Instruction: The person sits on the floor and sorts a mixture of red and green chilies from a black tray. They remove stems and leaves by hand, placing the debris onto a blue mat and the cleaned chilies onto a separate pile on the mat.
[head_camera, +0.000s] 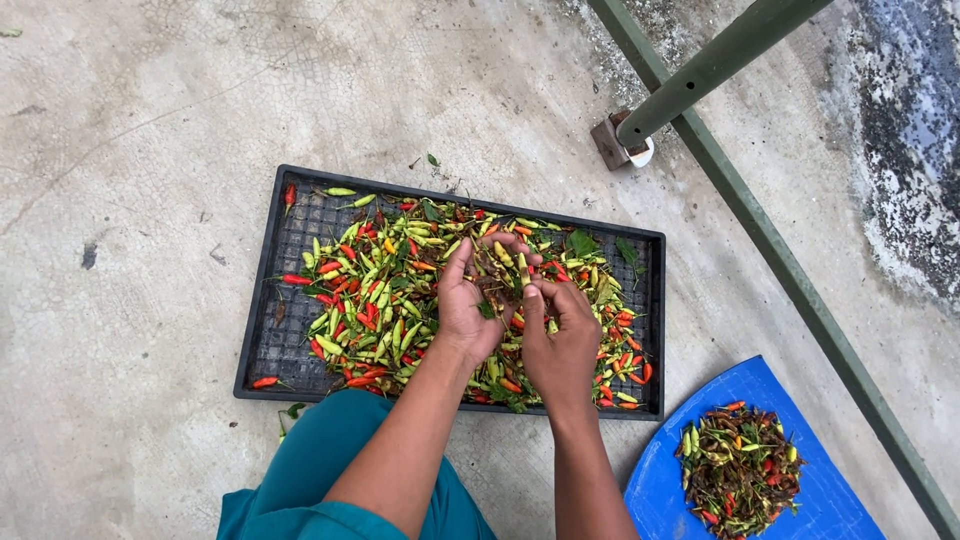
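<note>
Left hand (468, 305) cupped, palm up, holding few chillies (497, 262) above black tray (262, 355). Right hand (560, 335) pinches one green chilli (523, 268) between fingertips, touching left. Tray heaped with red, green peppers (375, 290). Blue sheet (670, 475) nearby carries darker pile (740, 468).

Chillies (380, 290) in tray (270, 350); sheet (680, 470) with smaller pile (740, 470) right.

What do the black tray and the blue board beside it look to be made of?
Black tray: likely moulded plastic, matt, with a mesh grid base. Blue board: probably smooth plastic, evenly coloured with a slight sheen; could be painted.
</note>
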